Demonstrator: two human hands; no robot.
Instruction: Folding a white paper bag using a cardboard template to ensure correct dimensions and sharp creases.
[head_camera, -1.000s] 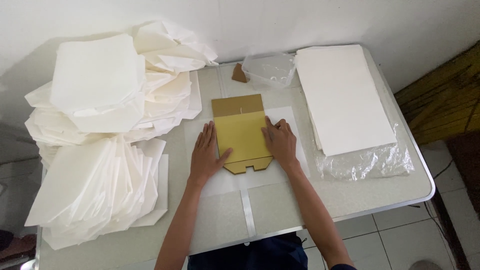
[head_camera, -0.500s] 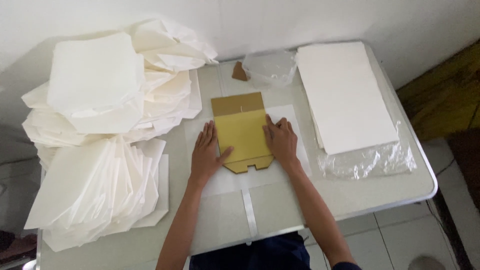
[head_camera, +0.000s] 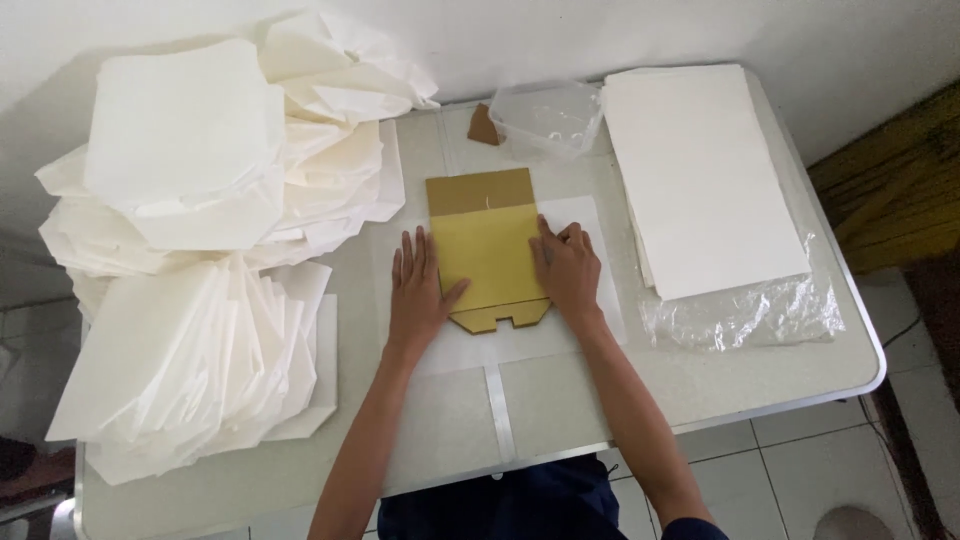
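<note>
A flat gold cardboard piece (head_camera: 487, 250), with a brown flap at its far end and a notched near end, lies on a thin white sheet (head_camera: 590, 330) in the middle of the table. My left hand (head_camera: 420, 290) lies flat at its left edge, fingers spread, thumb on the card. My right hand (head_camera: 566, 268) presses on its right edge, fingers bent. Neither hand grips anything.
Large heaps of folded white paper (head_camera: 190, 270) cover the left side of the white table (head_camera: 860, 370). A stack of flat white sheets (head_camera: 700, 170) lies on clear plastic wrap at the right. A clear plastic tub (head_camera: 548, 118) and a small brown scrap (head_camera: 483, 125) stand at the back.
Both hands stay pressed on the gold card's edges. Nothing has visibly moved beyond a slight shift of the view.
</note>
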